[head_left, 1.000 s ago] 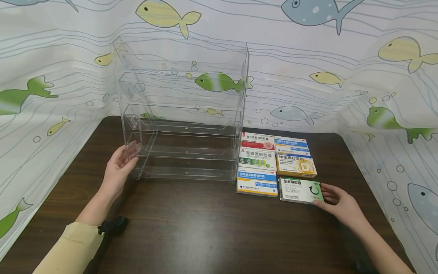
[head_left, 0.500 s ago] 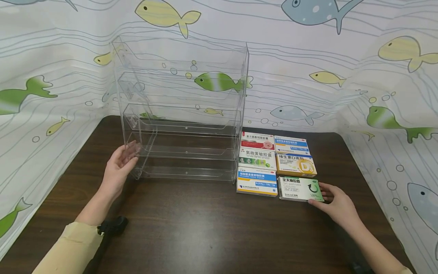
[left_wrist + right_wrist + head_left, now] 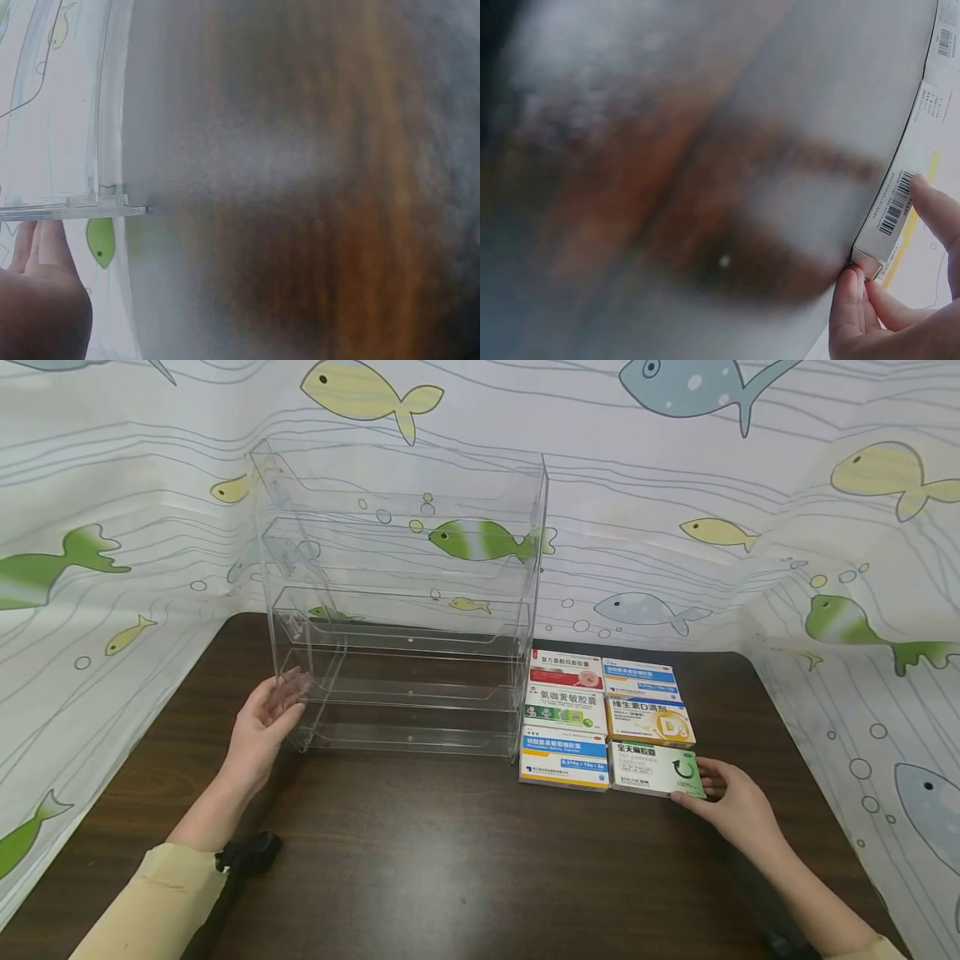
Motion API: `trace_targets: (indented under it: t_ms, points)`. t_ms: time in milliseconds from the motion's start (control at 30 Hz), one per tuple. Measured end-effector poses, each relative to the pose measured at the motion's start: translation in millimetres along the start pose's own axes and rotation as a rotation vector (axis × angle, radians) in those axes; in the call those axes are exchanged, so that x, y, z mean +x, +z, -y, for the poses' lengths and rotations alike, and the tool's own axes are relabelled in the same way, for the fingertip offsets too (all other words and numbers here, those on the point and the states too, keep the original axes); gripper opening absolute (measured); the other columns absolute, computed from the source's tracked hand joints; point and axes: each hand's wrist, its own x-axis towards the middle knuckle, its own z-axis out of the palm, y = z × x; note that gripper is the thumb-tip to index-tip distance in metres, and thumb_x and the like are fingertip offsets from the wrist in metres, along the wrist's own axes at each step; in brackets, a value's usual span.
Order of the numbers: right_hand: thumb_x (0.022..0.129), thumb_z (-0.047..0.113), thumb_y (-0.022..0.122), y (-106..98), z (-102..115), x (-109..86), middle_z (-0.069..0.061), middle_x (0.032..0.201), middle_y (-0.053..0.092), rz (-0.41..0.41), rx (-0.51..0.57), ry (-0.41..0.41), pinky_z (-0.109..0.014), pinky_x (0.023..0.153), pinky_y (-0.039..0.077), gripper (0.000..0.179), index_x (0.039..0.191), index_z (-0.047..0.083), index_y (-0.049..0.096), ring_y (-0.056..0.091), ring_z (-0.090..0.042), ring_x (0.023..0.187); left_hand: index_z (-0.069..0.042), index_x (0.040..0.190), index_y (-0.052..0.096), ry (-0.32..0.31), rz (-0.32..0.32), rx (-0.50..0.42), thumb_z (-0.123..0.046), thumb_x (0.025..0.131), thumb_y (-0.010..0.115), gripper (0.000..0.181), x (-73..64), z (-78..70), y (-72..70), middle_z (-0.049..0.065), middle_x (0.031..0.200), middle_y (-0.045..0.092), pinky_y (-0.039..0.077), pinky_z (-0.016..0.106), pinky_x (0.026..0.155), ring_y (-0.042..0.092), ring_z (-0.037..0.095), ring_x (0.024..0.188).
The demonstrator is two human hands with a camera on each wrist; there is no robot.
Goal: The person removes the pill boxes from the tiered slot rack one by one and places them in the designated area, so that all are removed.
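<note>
At the right of the head view, my right hand holds a white-and-green medicine box by its right end. Its thumb lies on the near long side and the fingers are at the short end; the right wrist view shows the thumb beside the barcode. This box lies flat, right of a blue-and-white medicine box and in front of a yellow vitamin D box. My left hand rests against the outer left side of a clear tiered acrylic rack, its fingers extended against the panel.
Behind these boxes lie a green-striped box, a red-and-white box and another blue-and-white box, packed in two columns beside the rack. A fish-print sheet encloses the dark wooden table at the back and sides.
My right hand has slid the white-and-green box away from me and slightly left, up against the vitamin D box, and straightened it. The left hand stays at the rack.
</note>
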Motion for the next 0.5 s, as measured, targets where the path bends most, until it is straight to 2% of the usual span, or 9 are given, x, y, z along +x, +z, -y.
trace_targets:
  t_ms: [500]
  points:
    - [0.087, 0.024, 0.089, 2.6, 0.0, 0.8, -0.041, 0.131, 0.057, 0.0, 0.025, -0.005, -0.062, 0.092, 0.059, 0.08, 0.141, -0.02, 0.05, 0.065, -0.051, 0.109, -0.016, 0.133, 0.055, -0.011, -0.001, 0.002, 0.009, 0.105, 0.053, 0.037, -0.9, -0.3, 0.3, -0.019, 0.138, 0.059, 0.048, 0.003, 0.101, 0.058, -0.007, 0.125]
